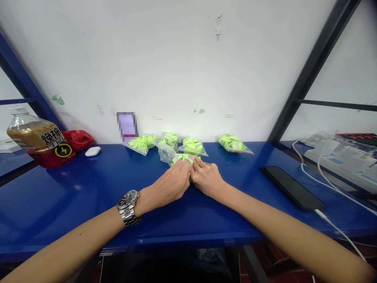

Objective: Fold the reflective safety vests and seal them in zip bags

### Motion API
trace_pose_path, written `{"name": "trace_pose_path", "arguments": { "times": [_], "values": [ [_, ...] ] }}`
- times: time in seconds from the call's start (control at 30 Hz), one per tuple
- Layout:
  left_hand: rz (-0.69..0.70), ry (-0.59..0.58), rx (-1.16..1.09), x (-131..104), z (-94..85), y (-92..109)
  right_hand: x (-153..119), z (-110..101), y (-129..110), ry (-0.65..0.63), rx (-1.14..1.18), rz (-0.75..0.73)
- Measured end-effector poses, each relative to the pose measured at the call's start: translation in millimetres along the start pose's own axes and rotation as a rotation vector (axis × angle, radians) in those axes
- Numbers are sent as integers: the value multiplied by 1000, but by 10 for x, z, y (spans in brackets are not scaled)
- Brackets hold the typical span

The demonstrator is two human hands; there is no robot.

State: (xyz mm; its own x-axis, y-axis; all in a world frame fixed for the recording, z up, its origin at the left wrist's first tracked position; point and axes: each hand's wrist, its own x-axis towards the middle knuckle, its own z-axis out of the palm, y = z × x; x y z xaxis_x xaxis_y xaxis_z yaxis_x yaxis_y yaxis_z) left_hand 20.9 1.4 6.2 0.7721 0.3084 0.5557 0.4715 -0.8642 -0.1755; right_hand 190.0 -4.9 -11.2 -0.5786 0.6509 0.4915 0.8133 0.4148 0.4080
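Note:
Both hands meet over the blue table [103, 204], pinching one clear plastic bag [184, 158] with a neon yellow-green, grey-striped item in it. My left hand [172, 181], with a metal watch on the wrist, grips its near left side. My right hand [206, 176] grips the right side, its fingers closed beside the left ones. Part of the bag is hidden behind the fingers. Just behind stand more bagged yellow-green items: one at the left [141, 144], one in the middle [169, 139], one right of it [192, 145] and one farther right [232, 143].
At the left are a large drink bottle [35, 137], a red plastic bag [78, 139] and a white earphone case [92, 151]. A phone-like object [127, 125] leans on the wall. On the right lie a black phone [291, 186] with a white cable [338, 226] and white power strips [341, 165].

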Motion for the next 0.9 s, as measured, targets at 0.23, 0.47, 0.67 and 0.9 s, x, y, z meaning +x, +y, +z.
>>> {"name": "trace_pose_path", "arguments": {
  "times": [0.23,0.47,0.67,0.9],
  "values": [
    [-42,96,143,35,-40,-17,95,-48,160,-57,438,162],
    [-2,-24,125,-28,-198,-297,156,-28,262,90,1452,495],
    [-123,-176,94,-55,-72,-295,155,-58,174,-152,1720,611],
    [-83,-107,70,-9,-29,-142,112,52,41,-89,1757,601]
  ]
}}
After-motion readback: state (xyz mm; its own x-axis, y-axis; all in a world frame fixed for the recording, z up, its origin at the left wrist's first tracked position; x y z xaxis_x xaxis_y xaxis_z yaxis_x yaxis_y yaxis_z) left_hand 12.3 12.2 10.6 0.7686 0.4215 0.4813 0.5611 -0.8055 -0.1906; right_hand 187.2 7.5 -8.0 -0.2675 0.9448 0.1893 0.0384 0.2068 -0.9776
